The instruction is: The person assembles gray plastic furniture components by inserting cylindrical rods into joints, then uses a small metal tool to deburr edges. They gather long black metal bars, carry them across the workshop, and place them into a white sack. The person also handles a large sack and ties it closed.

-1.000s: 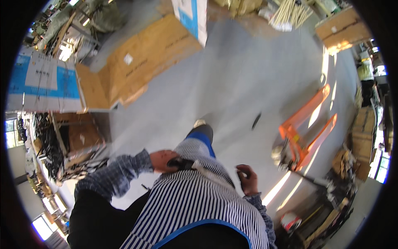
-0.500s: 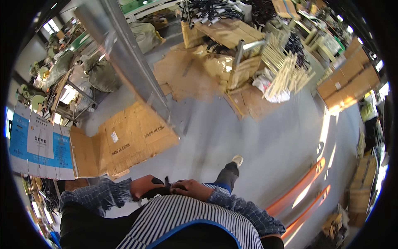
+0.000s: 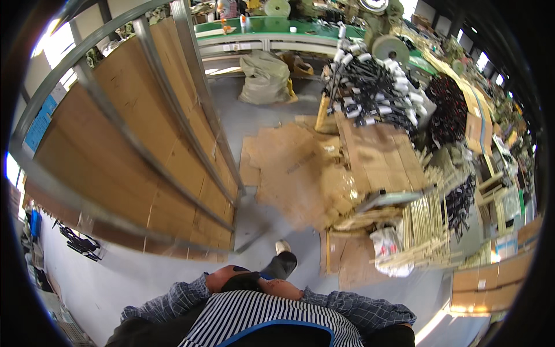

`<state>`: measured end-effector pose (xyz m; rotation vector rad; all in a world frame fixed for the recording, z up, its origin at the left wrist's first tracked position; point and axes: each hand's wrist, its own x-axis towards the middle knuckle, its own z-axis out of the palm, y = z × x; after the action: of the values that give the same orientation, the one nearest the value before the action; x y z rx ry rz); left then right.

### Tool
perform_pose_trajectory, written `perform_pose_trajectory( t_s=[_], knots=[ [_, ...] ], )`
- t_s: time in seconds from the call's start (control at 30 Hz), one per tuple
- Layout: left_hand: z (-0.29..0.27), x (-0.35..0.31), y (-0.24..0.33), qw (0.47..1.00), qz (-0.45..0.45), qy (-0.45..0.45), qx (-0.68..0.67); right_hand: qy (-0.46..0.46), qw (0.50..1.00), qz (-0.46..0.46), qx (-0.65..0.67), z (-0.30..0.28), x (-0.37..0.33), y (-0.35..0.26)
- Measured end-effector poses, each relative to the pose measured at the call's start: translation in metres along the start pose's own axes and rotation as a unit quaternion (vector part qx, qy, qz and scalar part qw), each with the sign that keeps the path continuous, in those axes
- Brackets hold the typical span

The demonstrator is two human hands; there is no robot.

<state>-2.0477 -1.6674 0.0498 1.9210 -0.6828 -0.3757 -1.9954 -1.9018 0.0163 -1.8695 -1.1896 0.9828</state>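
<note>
Both hands are together in front of my waist, low in the head view, above a striped apron (image 3: 254, 306) with a blue edge. My left hand (image 3: 218, 279) is curled in against a dark, soft-looking piece (image 3: 241, 281) whose kind I cannot make out. From the other side my right hand (image 3: 280, 288) meets the same dark piece, its fingers folded and mostly hidden. Checked sleeves cover both forearms. Ahead of the hands one shoe (image 3: 282, 247) shows on the grey floor.
Close on my left stands a metal frame (image 3: 159, 75) lined with cardboard (image 3: 124, 121). Flattened cardboard (image 3: 289, 168) lies ahead on the floor. To the right are pale wooden sticks (image 3: 425, 222), a white bag (image 3: 386, 246) and heaped black-and-white parts (image 3: 370, 87). A green-topped bench (image 3: 272, 26) runs behind.
My view has turned and moved forward: the cardboard-lined frame now fills the left, and the floor cardboard and sticks are nearer. Both hands stay together at the waist.
</note>
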Motion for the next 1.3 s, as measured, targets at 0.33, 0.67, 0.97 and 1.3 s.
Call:
perform_pose_trajectory(
  t_s=[0.33, 0.67, 0.97, 1.3],
  knots=[
    [-0.145, 0.092, -0.057, 0.807, -0.483, 0.227, -0.253, -0.208, 0.95, -0.191, 0.131, -0.195, 0.212, 0.113],
    [-0.263, 0.23, -0.184, 0.762, -0.518, 0.387, -0.032, -0.42, 0.861, -0.272, -0.087, -0.443, 0.437, 0.16],
    [-0.484, 0.355, -0.257, 0.669, -0.556, 0.473, -0.14, -0.518, 0.816, -0.214, -0.142, -0.626, 0.643, 0.185],
    [-0.858, 0.383, -0.474, 0.76, -0.475, 0.402, -0.189, -0.383, 0.905, -0.14, -0.121, -0.815, 0.972, 0.24]
  ],
)
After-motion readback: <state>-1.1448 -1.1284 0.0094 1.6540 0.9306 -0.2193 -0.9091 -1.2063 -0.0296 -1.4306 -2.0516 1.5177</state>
